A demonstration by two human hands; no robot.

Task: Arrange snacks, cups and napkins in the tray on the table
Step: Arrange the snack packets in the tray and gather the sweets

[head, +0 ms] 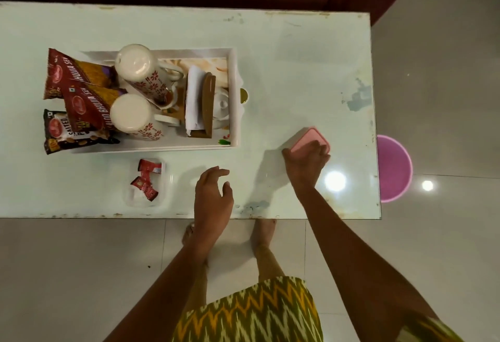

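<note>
Tray (234,76) sits left of centre on the table (297,52), apart from every edge. Snack packets (73,84) hang over its left end, two cups (132,64) stand upside down in the middle, and napkins (193,100) stand by its right wall. Off that end, across a stretch of tabletop, the right hand (305,163) grips a pink box (311,136) near the table's right edge. The left hand (213,192) hovers with relaxed fingers over the front edge, holding nothing, beside a clear tub (147,183). A pink basin (393,168) stands on the floor to the right.
</note>
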